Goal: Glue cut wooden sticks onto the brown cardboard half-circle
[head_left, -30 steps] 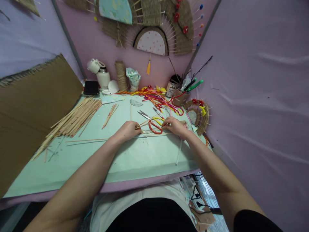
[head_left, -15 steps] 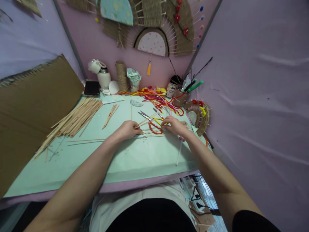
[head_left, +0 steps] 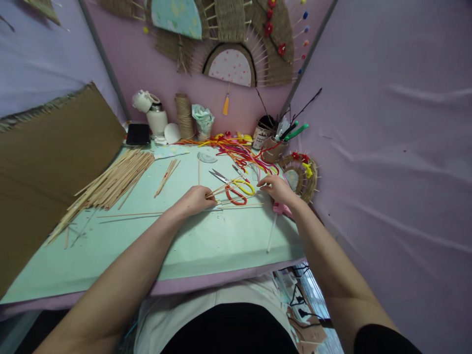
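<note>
My left hand (head_left: 199,199) is closed around several thin wooden sticks (head_left: 231,184), which fan out to the right from its fingers. Scissors (head_left: 227,189) with one red and one yellow handle loop lie open on the table beneath and behind these sticks. Just beyond the sticks' right ends is my right hand (head_left: 276,188), its thumb and fingers apart with nothing visible between them. Under the right wrist a pink glue gun (head_left: 280,209) lies partly hidden, a whitish glue stick (head_left: 272,233) pointing out towards me. A pen (head_left: 241,173) rests behind the scissors.
A big pile of wooden sticks (head_left: 114,184) covers the left of the table, beside a leaning brown board (head_left: 55,172). Orange and red pipe cleaners (head_left: 239,152), a twine spool (head_left: 183,118) and a tool cup (head_left: 273,151) stand or lie at the back.
My right hand has moved right, away from the scissors and the stick ends, uncovering the yellow handle loop and more of the glue gun. My left hand stays almost in place.
</note>
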Available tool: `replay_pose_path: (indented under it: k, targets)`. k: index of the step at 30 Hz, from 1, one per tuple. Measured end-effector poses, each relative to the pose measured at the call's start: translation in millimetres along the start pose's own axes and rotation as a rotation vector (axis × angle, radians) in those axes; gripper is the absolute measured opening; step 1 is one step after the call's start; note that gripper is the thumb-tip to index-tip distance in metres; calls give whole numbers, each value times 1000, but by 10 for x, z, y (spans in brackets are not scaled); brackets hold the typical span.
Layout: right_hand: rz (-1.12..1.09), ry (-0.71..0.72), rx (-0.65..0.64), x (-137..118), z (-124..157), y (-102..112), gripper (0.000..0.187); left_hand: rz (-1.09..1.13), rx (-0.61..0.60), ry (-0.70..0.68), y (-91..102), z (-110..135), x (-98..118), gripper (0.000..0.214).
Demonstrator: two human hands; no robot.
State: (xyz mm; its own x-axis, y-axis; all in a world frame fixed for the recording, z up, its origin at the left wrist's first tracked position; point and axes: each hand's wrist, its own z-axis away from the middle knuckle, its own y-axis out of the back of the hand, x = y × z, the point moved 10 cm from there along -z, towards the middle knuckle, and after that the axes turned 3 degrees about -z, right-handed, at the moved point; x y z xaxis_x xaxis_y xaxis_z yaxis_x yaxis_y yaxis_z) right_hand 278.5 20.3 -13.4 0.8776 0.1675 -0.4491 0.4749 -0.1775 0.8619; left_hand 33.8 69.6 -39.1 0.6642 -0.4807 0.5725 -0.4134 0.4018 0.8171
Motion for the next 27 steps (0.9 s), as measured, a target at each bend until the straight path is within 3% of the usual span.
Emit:
replay_pose_path:
  k: [7,12,15,19,23,27]
  targets:
    - [6,-34,1,2,16,-34,15,-4,0,-4,20,0,12,16]
    - [-27,-36,31,-115,18,60,9,333,7,89,56,16,-44,28]
    - [-68,31,76,-356,-4,116,6,635,-21,147,27,34,-41,30]
    - [-119,170,166,-805,-62,134,8,922,-163,104,-92,59,97,24]
    - [-64,332,180,-1211,-146,2,11,966,-234,89,-150,94,148,21]
    - [122,429,144,-1427,-231,-184,14,977,-248,92,-153,112,158,18]
